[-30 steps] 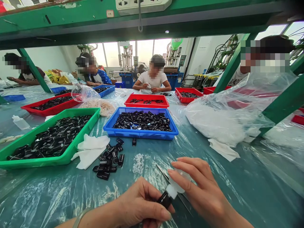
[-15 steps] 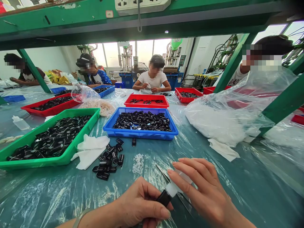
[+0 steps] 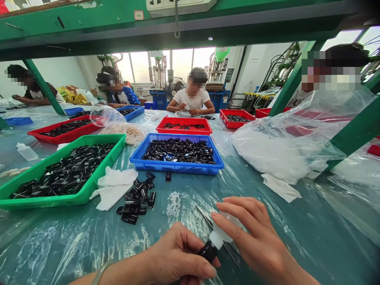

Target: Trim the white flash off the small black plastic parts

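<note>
My left hand (image 3: 181, 255) pinches a small black plastic part (image 3: 208, 251) between thumb and fingers. Curled around a translucent squeeze bottle (image 3: 227, 227), my right hand (image 3: 258, 233) tilts its white cap end down against the black part. The bottle's tip is hidden there. A pair of metal tweezers (image 3: 204, 215) lies on the table under the bottle, partly covered by it. Beyond my left hand are a loose pile of black parts (image 3: 133, 204) and a small heap of white translucent bits (image 3: 173, 204).
A blue tray (image 3: 178, 168) and a green tray (image 3: 115, 158) hold many black parts. A white cloth (image 3: 114, 186) lies between them. At the right sits a large clear bag (image 3: 267, 146) of white pieces. Green shelf posts (image 3: 293, 79) frame the table; several co-workers sit beyond.
The black part has turned slightly in my left fingers, and the bottle has shifted a little with it. The whole view has moved slightly; the trays and piles stay put.
</note>
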A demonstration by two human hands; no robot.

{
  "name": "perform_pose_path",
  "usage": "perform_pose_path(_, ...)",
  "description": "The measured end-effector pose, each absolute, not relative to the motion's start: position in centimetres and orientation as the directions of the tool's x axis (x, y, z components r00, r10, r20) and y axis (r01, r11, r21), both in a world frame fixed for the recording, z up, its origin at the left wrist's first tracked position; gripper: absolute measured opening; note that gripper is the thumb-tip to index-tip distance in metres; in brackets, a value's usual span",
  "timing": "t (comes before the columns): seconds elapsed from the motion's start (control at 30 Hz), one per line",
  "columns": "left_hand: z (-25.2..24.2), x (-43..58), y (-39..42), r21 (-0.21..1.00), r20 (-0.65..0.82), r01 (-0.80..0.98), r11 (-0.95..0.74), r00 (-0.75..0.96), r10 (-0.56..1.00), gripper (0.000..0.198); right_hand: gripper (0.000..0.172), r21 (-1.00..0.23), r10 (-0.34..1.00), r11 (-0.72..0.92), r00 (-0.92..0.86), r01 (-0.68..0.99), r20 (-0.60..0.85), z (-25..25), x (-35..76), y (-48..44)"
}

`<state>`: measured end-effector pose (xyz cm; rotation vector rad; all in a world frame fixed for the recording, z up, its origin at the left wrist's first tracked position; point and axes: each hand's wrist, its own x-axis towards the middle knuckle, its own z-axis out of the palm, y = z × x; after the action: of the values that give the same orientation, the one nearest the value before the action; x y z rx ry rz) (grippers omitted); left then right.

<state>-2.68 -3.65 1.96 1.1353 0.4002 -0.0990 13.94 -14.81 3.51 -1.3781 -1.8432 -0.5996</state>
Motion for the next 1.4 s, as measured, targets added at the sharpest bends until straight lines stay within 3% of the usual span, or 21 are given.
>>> perform_pose_path(1.4, 0.9, -2.5, -3.7, 0.892, -0.328, 0.250, 0.377, 0.931, 0.159, 0.036, 0.030, 0.002, 0.637, 0.275, -0.184, 0.961, 0.749, 4.0, 13.9, -14.6)
